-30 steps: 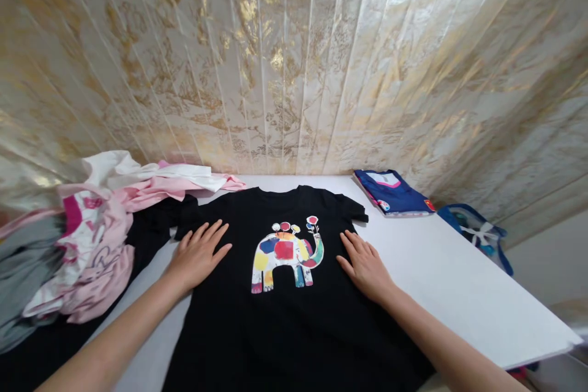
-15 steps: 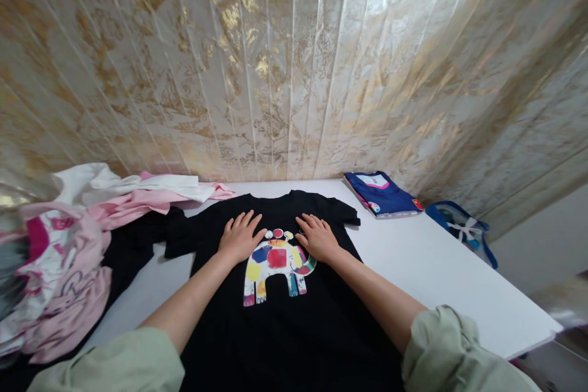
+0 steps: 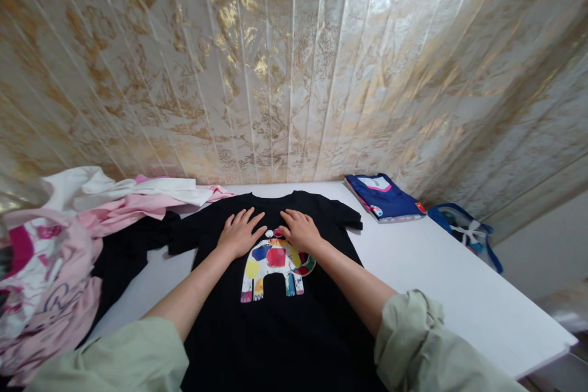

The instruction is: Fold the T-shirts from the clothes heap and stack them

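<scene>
A black T-shirt [image 3: 275, 343] lies spread front side up, its neckline toward the wall and its lower part running out of view below. On its chest is a colourful patchwork elephant print [image 3: 275, 257]. My left hand [image 3: 239, 234] rests flat on the chest left of the print's top, fingers spread. My right hand [image 3: 301, 231] also lies on the shirt with its fingers extended, covering part of the elephant's head. Neither hand grips the cloth.
White table [image 3: 427, 282] under the shirt. At the left, a loose heap of pink, white and black clothes [image 3: 59, 294]. A folded navy garment [image 3: 386, 196] sits at the back right, near a blue-trimmed clear bag [image 3: 468, 233]. A gold-patterned curtain [image 3: 275, 73] hangs behind.
My right hand has slid left across the shirt, closer to my left hand, and now covers more of the print's head. The left hand stays almost in place.
</scene>
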The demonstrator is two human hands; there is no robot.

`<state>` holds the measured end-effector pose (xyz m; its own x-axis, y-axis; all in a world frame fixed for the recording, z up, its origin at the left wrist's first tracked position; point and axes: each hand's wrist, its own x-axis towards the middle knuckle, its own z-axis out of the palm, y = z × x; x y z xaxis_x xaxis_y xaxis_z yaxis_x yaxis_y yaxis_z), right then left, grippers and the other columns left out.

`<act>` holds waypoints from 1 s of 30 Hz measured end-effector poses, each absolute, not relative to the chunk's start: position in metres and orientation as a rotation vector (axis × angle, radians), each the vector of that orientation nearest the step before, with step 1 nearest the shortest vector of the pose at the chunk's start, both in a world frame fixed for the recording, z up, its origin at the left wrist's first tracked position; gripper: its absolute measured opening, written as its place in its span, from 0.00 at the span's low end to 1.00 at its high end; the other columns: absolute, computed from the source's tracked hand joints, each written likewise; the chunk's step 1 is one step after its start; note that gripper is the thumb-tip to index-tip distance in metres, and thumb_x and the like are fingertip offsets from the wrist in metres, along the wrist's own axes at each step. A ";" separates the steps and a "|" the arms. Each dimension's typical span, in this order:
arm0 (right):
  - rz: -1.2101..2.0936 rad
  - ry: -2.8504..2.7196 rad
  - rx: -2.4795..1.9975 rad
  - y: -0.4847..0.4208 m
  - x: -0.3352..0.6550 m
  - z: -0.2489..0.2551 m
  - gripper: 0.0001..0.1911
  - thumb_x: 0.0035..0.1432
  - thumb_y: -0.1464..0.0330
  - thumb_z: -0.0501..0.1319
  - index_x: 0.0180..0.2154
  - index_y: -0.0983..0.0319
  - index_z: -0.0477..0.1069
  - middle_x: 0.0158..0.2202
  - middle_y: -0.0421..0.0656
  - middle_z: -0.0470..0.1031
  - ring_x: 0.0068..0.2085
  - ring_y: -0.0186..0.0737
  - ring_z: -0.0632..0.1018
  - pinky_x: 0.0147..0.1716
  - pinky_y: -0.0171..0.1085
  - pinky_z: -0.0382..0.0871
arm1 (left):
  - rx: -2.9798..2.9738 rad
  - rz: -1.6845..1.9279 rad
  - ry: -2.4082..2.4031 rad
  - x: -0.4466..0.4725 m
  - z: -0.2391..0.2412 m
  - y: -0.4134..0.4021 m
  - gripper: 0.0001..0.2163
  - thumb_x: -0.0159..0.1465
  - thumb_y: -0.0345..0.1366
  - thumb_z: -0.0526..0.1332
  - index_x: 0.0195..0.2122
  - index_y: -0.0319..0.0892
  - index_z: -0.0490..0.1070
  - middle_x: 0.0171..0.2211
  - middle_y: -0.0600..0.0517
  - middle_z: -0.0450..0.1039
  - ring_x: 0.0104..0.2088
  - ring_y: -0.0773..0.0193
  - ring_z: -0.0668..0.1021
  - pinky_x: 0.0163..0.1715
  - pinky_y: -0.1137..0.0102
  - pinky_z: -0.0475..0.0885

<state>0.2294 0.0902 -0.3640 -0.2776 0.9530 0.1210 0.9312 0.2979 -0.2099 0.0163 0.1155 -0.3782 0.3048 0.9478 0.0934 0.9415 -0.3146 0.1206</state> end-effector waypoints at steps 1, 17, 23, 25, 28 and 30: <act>0.130 -2.354 -1.726 0.090 0.225 -0.369 0.29 0.67 0.54 0.45 0.66 0.56 0.53 0.68 0.45 0.53 0.67 0.47 0.54 0.63 0.50 0.46 | 2.505 0.224 1.815 0.016 -0.378 0.115 0.26 0.67 0.55 0.44 0.65 0.56 0.56 0.68 0.49 0.51 0.67 0.51 0.54 0.63 0.51 0.48; 0.161 -2.394 -1.706 0.077 0.270 -0.380 0.30 0.67 0.54 0.47 0.66 0.57 0.51 0.68 0.44 0.51 0.68 0.44 0.52 0.64 0.48 0.45 | 2.544 0.288 1.737 0.071 -0.387 0.103 0.28 0.68 0.52 0.43 0.66 0.45 0.55 0.68 0.48 0.50 0.67 0.54 0.54 0.64 0.55 0.48; 0.082 -2.251 -1.946 0.065 0.330 -0.386 0.31 0.67 0.55 0.47 0.66 0.60 0.51 0.68 0.47 0.51 0.67 0.46 0.54 0.64 0.50 0.46 | 2.521 0.231 1.701 0.068 -0.380 0.102 0.29 0.67 0.56 0.42 0.66 0.51 0.54 0.69 0.49 0.48 0.68 0.52 0.52 0.64 0.52 0.47; 0.117 -2.242 -1.916 0.068 0.345 -0.382 0.28 0.67 0.57 0.49 0.64 0.60 0.56 0.67 0.47 0.55 0.66 0.45 0.56 0.63 0.48 0.49 | 2.523 0.228 1.693 0.068 -0.379 0.102 0.29 0.67 0.56 0.42 0.66 0.52 0.54 0.69 0.49 0.48 0.68 0.52 0.52 0.64 0.52 0.47; 0.196 -2.096 -1.922 0.080 0.370 -0.366 0.22 0.67 0.60 0.50 0.57 0.61 0.67 0.61 0.46 0.65 0.62 0.42 0.65 0.60 0.40 0.56 | 2.535 0.249 1.687 0.068 -0.381 0.101 0.29 0.67 0.56 0.41 0.66 0.52 0.54 0.69 0.49 0.48 0.68 0.52 0.52 0.64 0.52 0.47; 0.180 -1.890 -2.049 0.092 0.390 -0.355 0.21 0.66 0.63 0.49 0.55 0.63 0.68 0.58 0.48 0.69 0.58 0.41 0.68 0.57 0.37 0.59 | 2.540 0.261 1.688 0.068 -0.381 0.101 0.30 0.67 0.57 0.41 0.66 0.51 0.54 0.69 0.49 0.49 0.68 0.52 0.53 0.64 0.52 0.47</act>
